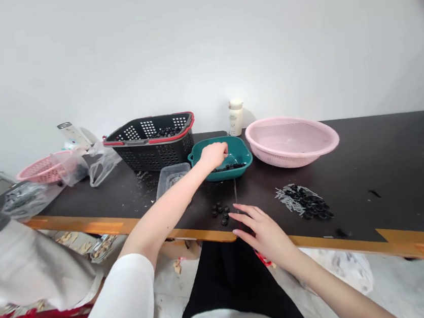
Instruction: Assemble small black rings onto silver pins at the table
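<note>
left hand [213, 154]: reached forward, fingers turned down into the teal plastic tray [240, 148], over the small black round pieces [229, 167] lying on its floor. fingers curled loosely; whether they grasp a piece cannot be told, as the back of the hand hides them. white sleeve [114, 308] on that arm.

right hand [266, 235]: open and released, fingers spread, holding nothing, fingertips at the near edge of the black table [366, 172]. nearest to it, just left of the fingertips, a loose cluster of black round caps [220, 214] lies on the tabletop. to the right of the hand, a heap of black rings and grey strips [303, 202].

beyond the left hand: clear plastic tub [172, 180] just left of the tray, near the wrist; black perforated basket with red rim [157, 152] behind that, holding black pieces [166, 132]. right of the tray, pink plastic colander [292, 142], nearly touching it; white bottle [236, 118] behind the gap between them. farther left, pink basket [41, 171] and clear plastic bag [103, 163].
</note>
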Available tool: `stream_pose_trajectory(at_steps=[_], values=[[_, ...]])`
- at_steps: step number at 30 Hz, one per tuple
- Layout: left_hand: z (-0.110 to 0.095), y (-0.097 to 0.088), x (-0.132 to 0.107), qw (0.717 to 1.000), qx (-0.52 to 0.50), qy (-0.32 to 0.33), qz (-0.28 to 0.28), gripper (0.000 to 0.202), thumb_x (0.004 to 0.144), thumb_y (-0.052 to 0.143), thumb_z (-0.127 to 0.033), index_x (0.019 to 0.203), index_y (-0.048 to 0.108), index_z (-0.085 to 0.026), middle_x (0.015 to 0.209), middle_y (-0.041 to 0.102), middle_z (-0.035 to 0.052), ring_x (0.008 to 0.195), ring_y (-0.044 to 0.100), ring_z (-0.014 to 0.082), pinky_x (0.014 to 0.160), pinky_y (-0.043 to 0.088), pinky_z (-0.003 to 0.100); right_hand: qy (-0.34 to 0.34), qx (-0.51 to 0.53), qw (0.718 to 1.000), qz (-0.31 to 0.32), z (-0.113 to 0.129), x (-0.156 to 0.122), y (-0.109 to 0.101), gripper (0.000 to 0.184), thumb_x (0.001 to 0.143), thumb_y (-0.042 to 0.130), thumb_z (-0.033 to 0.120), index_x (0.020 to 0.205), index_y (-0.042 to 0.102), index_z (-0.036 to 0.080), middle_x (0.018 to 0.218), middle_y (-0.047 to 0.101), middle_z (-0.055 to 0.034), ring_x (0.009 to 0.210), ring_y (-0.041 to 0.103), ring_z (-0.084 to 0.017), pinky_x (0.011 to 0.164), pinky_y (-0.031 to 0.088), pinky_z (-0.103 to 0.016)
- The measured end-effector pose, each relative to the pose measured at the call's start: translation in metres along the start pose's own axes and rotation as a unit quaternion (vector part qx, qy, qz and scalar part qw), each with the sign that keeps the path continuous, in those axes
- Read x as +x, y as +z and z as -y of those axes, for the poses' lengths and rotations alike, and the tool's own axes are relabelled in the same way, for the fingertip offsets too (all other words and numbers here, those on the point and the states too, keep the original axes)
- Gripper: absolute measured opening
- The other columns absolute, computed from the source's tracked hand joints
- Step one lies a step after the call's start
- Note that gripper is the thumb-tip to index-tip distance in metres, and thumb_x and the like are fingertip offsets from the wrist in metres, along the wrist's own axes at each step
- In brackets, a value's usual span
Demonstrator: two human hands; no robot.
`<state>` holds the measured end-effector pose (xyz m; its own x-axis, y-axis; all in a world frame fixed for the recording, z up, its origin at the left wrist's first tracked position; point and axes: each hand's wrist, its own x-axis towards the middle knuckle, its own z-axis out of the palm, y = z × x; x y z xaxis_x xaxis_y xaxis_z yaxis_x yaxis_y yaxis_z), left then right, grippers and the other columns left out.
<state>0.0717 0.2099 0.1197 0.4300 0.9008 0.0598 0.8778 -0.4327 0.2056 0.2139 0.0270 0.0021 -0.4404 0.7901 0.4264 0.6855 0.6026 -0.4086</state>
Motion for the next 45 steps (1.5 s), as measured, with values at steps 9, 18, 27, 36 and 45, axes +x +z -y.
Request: stream_pose_trajectory(at_steps=[9, 18, 27, 36, 45], values=[[0.0, 0.023, -0.189, 0.953, -0.263, 0.063, -0.136, 0.016, 0.093, 0.056, -0.033, 0.101, 0.065, -0.023, 0.098, 0.069, 0.0, 0.085, 0.064, 0.0137, 0.08, 0.049, 0.024, 0.094, -0.014, 0.995, 0.0, -0.002, 0.031, 0.026, 0.057, 0.081, 0.073, 0.034, 0.132, 0.054, 0.017, 0.127, 0.058, -0.0155, 0.115, 0.057, -0.031, 0.098, 0.051, -0.047], [0.023, 0.101, -0.24, 0.91, -0.356, -0.126, -0.172, 0.021, 0.091, 0.053, -0.036, 0.081, 0.062, -0.02, 0.076, 0.065, -0.0003, 0.07, 0.061, 0.0149, 0.069, 0.048, 0.025, 0.059, -0.148, 0.986, 0.053, 0.012, 0.053, 0.032, 0.073, 0.08, 0.065, 0.06, 0.133, 0.05, 0.011, 0.125, 0.056, -0.0179, 0.109, 0.055, -0.033, 0.095, 0.048, -0.046], [0.027, 0.109, -0.235, 0.913, -0.335, -0.131, -0.19, 0.023, 0.093, 0.052, -0.039, 0.083, 0.061, -0.02, 0.075, 0.063, -0.0001, 0.067, 0.059, 0.0145, 0.065, 0.046, 0.025, -0.076, -0.198, 0.963, 0.167, 0.018, 0.089, 0.03, 0.019, 0.096, 0.048, 0.035, 0.095, 0.059, 0.019, 0.094, 0.064, -0.0074, 0.083, 0.062, -0.021, 0.061, 0.043, -0.028], [0.021, 0.11, -0.236, 0.918, -0.299, -0.123, -0.228, 0.024, 0.093, 0.051, -0.036, 0.08, 0.062, -0.02, 0.07, 0.061, -0.0013, 0.061, 0.058, 0.0131, 0.062, 0.045, 0.024, -0.128, -0.219, 0.946, 0.204, 0.014, 0.093, 0.035, 0.018, 0.098, 0.045, 0.03, 0.096, 0.057, 0.017, 0.091, 0.066, -0.0096, 0.079, 0.063, -0.022, 0.057, 0.039, -0.026], [0.021, 0.113, -0.235, 0.916, -0.283, -0.121, -0.258, 0.024, 0.094, 0.05, -0.033, 0.078, 0.062, -0.02, 0.065, 0.06, -0.0014, 0.057, 0.057, 0.0124, 0.059, 0.043, 0.023, -0.088, -0.164, 0.966, 0.18, 0.014, 0.099, 0.028, 0.009, 0.093, 0.052, 0.025, 0.089, 0.056, 0.018, 0.084, 0.071, -0.0061, 0.071, 0.068, -0.021, 0.056, 0.041, -0.026]])
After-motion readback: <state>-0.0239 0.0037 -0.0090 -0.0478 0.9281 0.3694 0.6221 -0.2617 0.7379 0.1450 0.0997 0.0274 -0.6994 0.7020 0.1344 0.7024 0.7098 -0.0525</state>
